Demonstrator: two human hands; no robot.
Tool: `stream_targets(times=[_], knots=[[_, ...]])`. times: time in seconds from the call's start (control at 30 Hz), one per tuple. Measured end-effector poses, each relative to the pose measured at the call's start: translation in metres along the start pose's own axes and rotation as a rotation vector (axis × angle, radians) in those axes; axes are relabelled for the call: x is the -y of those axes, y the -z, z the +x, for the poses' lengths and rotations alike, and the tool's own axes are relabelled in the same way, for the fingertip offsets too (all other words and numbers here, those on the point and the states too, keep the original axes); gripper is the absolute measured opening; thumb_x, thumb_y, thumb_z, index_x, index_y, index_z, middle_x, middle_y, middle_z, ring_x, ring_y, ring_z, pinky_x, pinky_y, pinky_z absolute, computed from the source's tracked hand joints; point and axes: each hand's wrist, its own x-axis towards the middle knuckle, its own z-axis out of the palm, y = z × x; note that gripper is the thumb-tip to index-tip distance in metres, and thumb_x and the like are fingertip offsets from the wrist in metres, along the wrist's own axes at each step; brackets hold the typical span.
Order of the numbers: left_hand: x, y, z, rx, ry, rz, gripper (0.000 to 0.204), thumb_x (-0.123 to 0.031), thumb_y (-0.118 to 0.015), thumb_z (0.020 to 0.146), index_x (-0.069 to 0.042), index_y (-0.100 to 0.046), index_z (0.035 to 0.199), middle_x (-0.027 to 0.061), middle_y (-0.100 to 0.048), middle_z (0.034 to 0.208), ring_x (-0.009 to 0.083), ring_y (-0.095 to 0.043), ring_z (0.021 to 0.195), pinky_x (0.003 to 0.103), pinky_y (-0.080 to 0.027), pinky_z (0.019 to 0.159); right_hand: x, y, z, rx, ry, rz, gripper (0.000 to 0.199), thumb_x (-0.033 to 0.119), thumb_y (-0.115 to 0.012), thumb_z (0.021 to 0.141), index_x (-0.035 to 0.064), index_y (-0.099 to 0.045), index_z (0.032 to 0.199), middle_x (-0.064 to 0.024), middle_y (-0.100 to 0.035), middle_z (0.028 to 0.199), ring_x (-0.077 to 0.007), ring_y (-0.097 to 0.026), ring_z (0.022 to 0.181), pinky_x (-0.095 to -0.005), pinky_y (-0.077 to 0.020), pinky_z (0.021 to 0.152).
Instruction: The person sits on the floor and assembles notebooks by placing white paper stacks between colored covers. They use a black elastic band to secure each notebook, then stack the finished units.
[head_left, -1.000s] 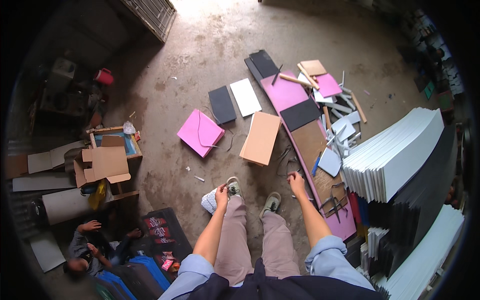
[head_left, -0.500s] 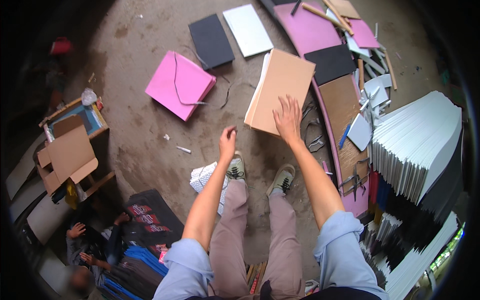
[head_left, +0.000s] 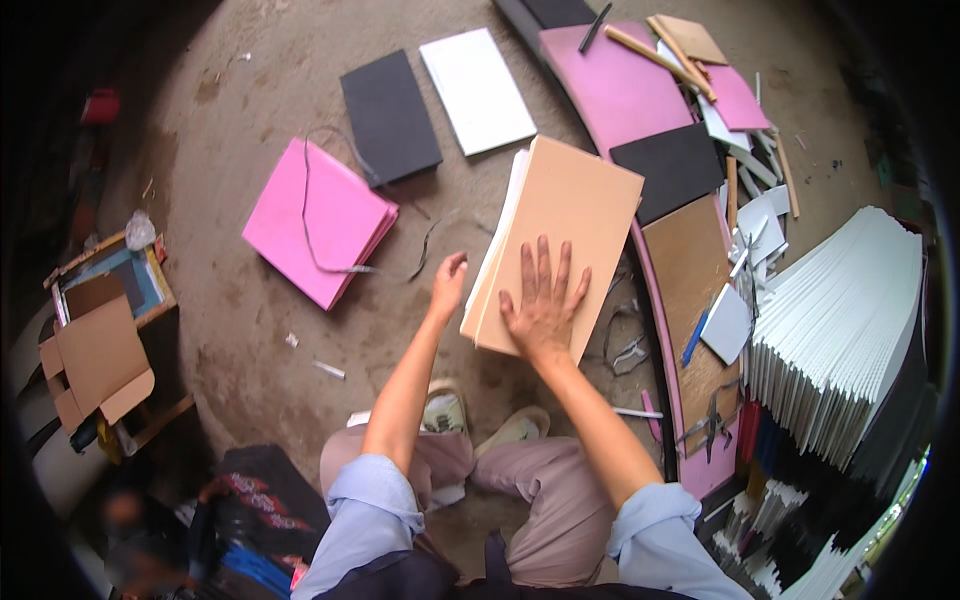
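Observation:
My right hand point(head_left: 545, 305) lies flat with fingers spread on the near part of a thick stack of tan sheets point(head_left: 580, 205). White sheets point(head_left: 508, 215) show along the stack's left edge. Just left of it, my left hand point(head_left: 449, 284) is raised with its fingers curled closed; whether anything is in them is hidden. A thin dark strap point(head_left: 422, 258) trails over the floor near the left hand. It runs across a pink stack of sheets point(head_left: 310, 220) farther left. Behind these lie a dark grey stack point(head_left: 392, 118) and a white stack point(head_left: 480, 90).
At right, a long pink-topped surface point(head_left: 610, 75) holds a black sheet point(head_left: 668, 172), tan tubes point(head_left: 660, 62) and white scraps point(head_left: 765, 225). Tall piles of white sheets point(head_left: 830, 330) stand beyond. An open cardboard box point(head_left: 100, 350) is at left, with another person point(head_left: 150, 540) below it.
My knees are now more bent, and I am lower over the stack. My right hand's fingers have spread wider on the tan top. My left hand stays curled beside the stack.

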Motion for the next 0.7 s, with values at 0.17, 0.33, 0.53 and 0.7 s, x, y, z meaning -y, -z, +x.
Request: stream_targets(times=[0.17,0.33,0.53,0.7], knots=[[0.104,-0.003,0.075,0.194,0.175,-0.454,0.051,-0.040,-0.042,0.087,0.001,-0.045,0.115,0.0151,-0.050,0.114,0.0223,-0.050,0.104,0.031,-0.038,0.090,0.011,0.005,-0.002,-0.014,0.090,0.056,0.069,0.044,-0.043,0.079,0.0114,-0.020,0.135,-0.0072,-0.015,0.141,-0.0326,-0.010,0.130,-0.0594,-0.0073,0.099],[0.047,-0.030,0.068,0.453,0.276,-0.379,0.060,-0.047,-0.043,0.082,0.003,-0.044,0.115,0.0165,-0.050,0.113,0.0227,-0.050,0.103,0.032,-0.038,0.090,-0.011,-0.003,-0.005,-0.113,0.049,0.164,0.067,0.040,-0.044,0.080,0.0097,-0.021,0.135,-0.0091,-0.016,0.140,-0.0326,-0.007,0.130,-0.0593,-0.0039,0.099],[0.020,-0.027,0.063,0.509,0.265,-0.289,0.072,-0.056,-0.044,0.077,0.006,-0.042,0.114,0.0183,-0.049,0.112,0.0231,-0.050,0.102,0.032,-0.038,0.089,-0.019,-0.014,-0.017,-0.317,0.073,0.242,0.060,0.041,-0.045,0.081,0.0072,-0.033,0.129,-0.0087,-0.028,0.134,-0.0300,-0.017,0.126,-0.0553,-0.0086,0.100],[0.016,-0.055,0.058,0.490,0.248,-0.320,0.082,-0.063,-0.046,0.073,0.008,-0.041,0.114,0.0198,-0.049,0.111,0.0235,-0.050,0.101,0.033,-0.038,0.088,-0.040,-0.003,-0.021,-0.368,-0.076,0.267,0.066,0.047,-0.049,0.078,0.0015,-0.037,0.124,-0.0156,-0.036,0.123,-0.0268,-0.027,0.118,-0.0475,-0.0139,0.102]])
